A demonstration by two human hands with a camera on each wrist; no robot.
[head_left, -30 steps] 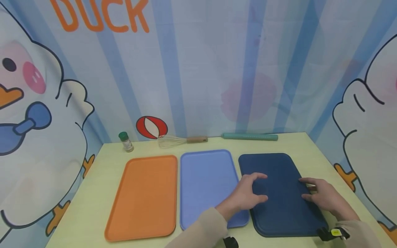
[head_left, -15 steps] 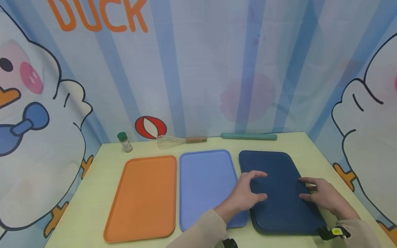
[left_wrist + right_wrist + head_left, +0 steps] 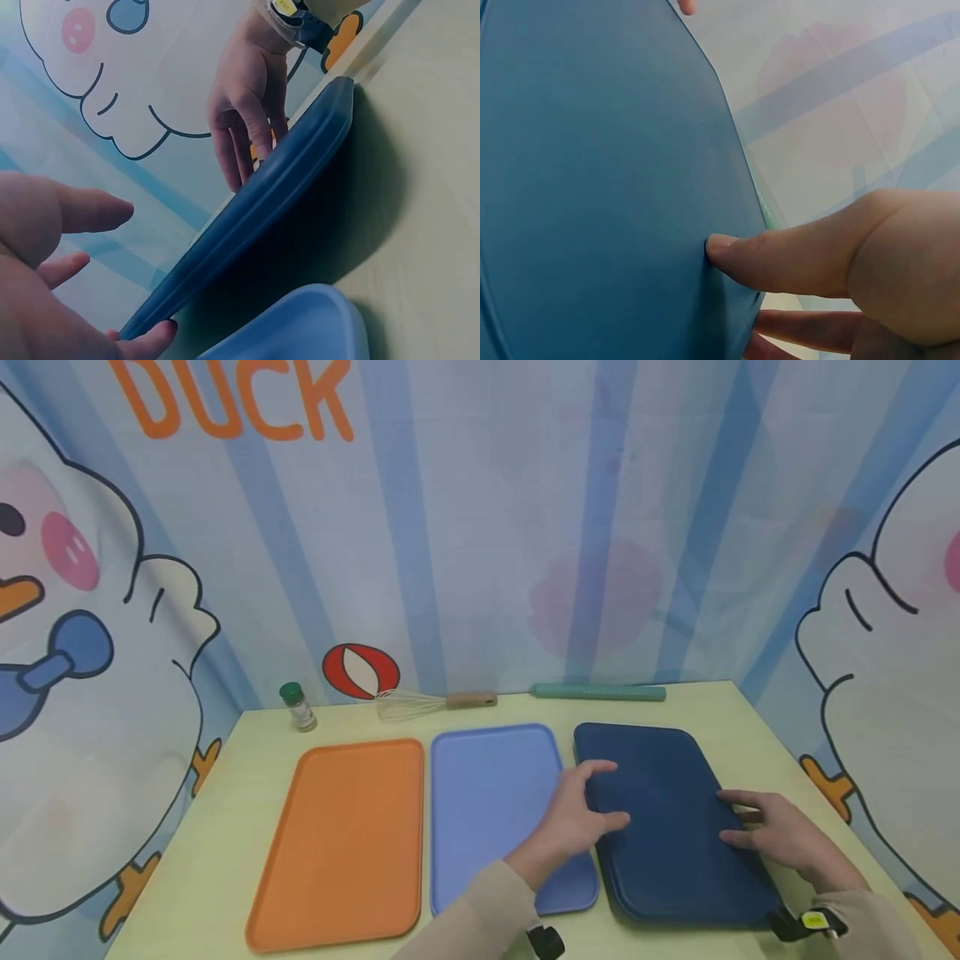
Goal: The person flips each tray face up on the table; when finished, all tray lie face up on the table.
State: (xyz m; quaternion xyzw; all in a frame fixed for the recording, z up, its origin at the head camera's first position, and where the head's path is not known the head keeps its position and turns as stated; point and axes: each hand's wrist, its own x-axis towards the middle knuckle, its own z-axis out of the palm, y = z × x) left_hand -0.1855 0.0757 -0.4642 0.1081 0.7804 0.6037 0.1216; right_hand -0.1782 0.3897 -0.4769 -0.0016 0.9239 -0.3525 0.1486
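Note:
A dark blue tray (image 3: 660,868) lies at the right of the table in the head view. My right hand (image 3: 776,833) holds its right edge; in the right wrist view the thumb (image 3: 739,259) presses the flat face, with other fingers beyond the edge. My left hand (image 3: 566,818) is at the left edge, thumb and forefinger spread in a wide C over it. In the left wrist view a fingertip (image 3: 161,334) sits right at the tray's rim, while another finger (image 3: 97,210) stands apart. The tray looks tilted there, with a broad dark shadow beneath.
A light blue tray (image 3: 487,810) lies under my left forearm, and an orange tray (image 3: 337,852) is farther left. Along the back stand a green-capped jar (image 3: 302,714), a whisk (image 3: 471,700) with wooden handle, and a long teal rod (image 3: 600,692). A printed curtain (image 3: 480,527) hangs behind.
The dark blue tray has risen and shifted slightly left, its rim showing thicker. My left hand has moved left and a little away from me; the right hand stays nearly in place.

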